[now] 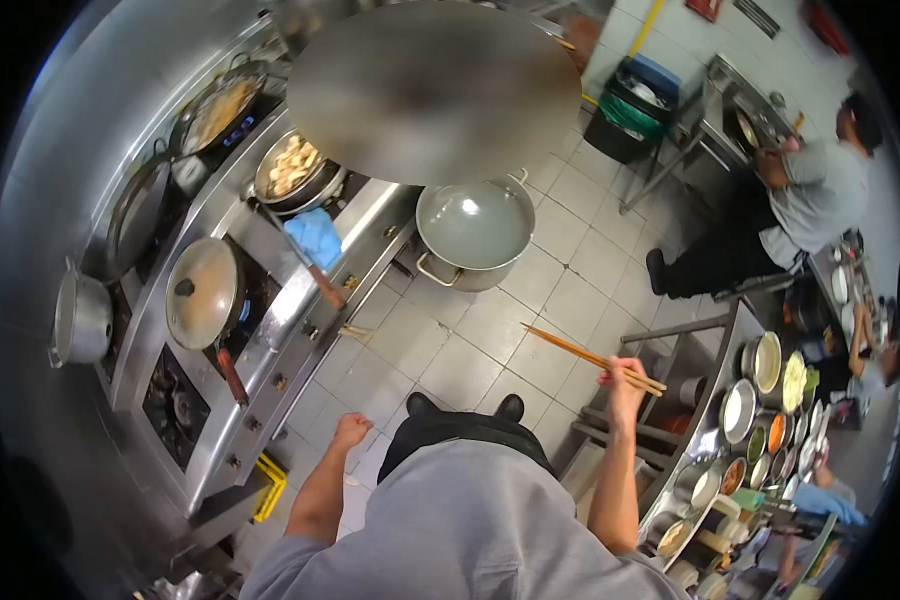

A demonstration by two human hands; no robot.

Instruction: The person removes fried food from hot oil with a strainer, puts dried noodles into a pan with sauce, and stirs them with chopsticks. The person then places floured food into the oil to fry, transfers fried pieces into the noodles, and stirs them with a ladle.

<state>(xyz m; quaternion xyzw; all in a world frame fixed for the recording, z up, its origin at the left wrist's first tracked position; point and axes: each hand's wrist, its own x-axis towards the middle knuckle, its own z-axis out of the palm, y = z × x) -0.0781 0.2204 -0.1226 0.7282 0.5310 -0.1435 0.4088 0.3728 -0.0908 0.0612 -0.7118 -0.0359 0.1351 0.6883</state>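
Note:
My right hand is closed around a pair of long wooden chopsticks, whose tips point forward and left over the tiled floor. My left hand hangs at my left side with its fingers curled in, and I see nothing in it. To its left on the stove is a pan with a glass lid and a wooden handle. A large two-handled metal pot stands in front of me, with a cloudy grey inside.
Along the left runs a steel stove with a pan of pale chunks, a blue cloth and a grey pot. Bowls of ingredients crowd the right counter. A person works at the back right. A blurred patch hides the top middle.

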